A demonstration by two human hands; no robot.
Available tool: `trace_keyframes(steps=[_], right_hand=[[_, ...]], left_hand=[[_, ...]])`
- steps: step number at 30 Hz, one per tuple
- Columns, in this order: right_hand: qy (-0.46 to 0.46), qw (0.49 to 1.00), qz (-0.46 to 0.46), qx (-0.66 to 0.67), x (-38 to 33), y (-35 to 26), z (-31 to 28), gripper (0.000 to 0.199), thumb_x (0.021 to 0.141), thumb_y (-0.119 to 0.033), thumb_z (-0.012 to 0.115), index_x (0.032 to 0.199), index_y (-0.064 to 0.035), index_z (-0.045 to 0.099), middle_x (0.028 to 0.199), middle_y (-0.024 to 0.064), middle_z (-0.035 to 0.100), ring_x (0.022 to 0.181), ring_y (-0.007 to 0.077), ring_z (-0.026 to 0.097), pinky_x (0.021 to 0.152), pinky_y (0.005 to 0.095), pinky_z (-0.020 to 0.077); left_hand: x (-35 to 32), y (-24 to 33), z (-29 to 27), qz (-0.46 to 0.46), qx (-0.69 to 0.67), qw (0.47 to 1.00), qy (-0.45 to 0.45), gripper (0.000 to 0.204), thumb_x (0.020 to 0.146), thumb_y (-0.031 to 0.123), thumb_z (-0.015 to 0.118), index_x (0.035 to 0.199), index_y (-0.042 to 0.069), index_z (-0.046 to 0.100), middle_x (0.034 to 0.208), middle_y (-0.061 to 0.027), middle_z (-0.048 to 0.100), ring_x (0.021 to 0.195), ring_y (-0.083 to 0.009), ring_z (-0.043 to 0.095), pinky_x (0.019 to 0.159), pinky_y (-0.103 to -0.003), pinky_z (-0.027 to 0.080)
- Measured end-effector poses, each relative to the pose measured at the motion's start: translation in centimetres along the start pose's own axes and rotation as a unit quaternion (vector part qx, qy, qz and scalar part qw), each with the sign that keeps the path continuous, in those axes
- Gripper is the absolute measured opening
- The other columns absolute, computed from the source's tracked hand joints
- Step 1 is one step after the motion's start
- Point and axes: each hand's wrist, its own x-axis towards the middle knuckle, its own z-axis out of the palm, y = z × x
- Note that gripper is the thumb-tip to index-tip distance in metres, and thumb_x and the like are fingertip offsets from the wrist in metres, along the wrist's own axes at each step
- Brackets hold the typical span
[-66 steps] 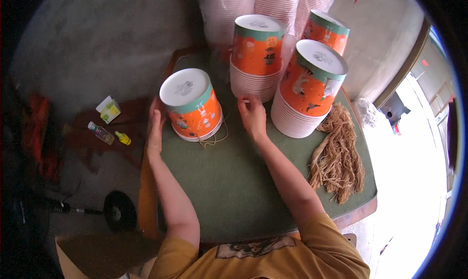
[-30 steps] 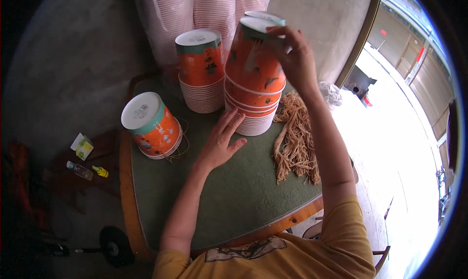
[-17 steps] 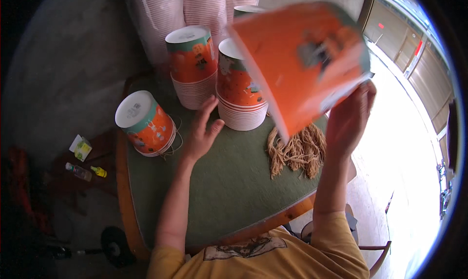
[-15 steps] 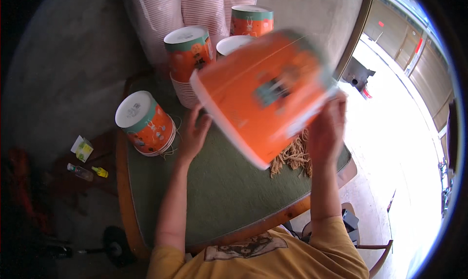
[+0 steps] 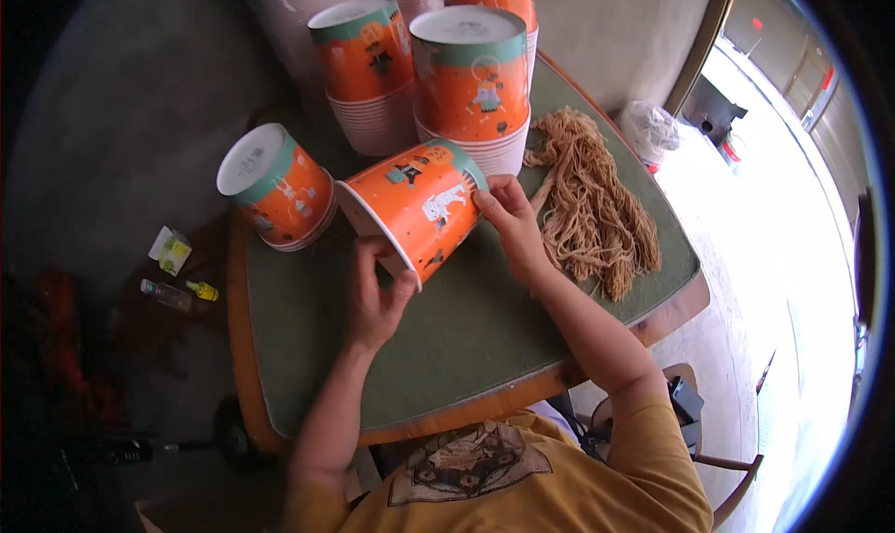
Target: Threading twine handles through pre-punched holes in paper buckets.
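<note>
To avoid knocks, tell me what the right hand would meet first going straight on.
The tilted orange bucket, which the right hand touches; beyond it, perhaps the front bucket stack, though depth is unclear.

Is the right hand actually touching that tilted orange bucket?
Touching. The head view shows the right hand gripping the tilted orange bucket, thumb lying against its side near the closed end.
</note>
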Motion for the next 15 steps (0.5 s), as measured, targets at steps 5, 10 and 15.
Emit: trace_keyframes(steps=[5, 10, 15], right_hand=[[-0.024, 0.999, -0.034, -0.024, -0.3, 1.1, -0.2, 0.024, 0.100, -0.025, 0.059, 0.111, -0.0043, 0.053, 0.105, 0.0000, 0.059, 0.098, 0.0090, 0.054, 0.091, 0.0269, 0.0428], [-0.057, 0.994, -0.018, -0.086, -0.6, 0.1, 0.5, 0.033, 0.098, -0.027, 0.061, 0.118, -0.0023, 0.052, 0.108, 0.0039, 0.060, 0.101, 0.0126, 0.054, 0.092, 0.0300, 0.0439], [-0.087, 0.990, -0.019, -0.111, -0.9, 0.6, 0.1, 0.034, 0.094, -0.022, 0.063, 0.119, -0.0023, 0.050, 0.111, 0.0067, 0.058, 0.103, 0.0156, 0.055, 0.092, 0.0328, 0.0459]], left_hand=[[-0.3, -0.2, 1.2, 0.041, 0.052, 0.997, -0.051, 0.054, 0.093, 0.023, 0.063, 0.134, -0.004, 0.041, 0.129, -0.0232, 0.051, 0.114, -0.0379, 0.055, 0.096, -0.043, 0.044], [-1.1, -0.1, 0.9, 0.000, 0.027, 0.999, -0.035, 0.035, 0.099, 0.009, 0.051, 0.131, -0.004, 0.045, 0.118, -0.0173, 0.061, 0.108, -0.0283, 0.061, 0.092, -0.036, 0.047], [-0.7, 0.8, 0.9, -0.029, -0.084, 0.995, 0.037, 0.029, 0.102, 0.009, 0.047, 0.128, -0.002, 0.047, 0.118, -0.0102, 0.060, 0.107, -0.0149, 0.057, 0.093, -0.031, 0.045]])
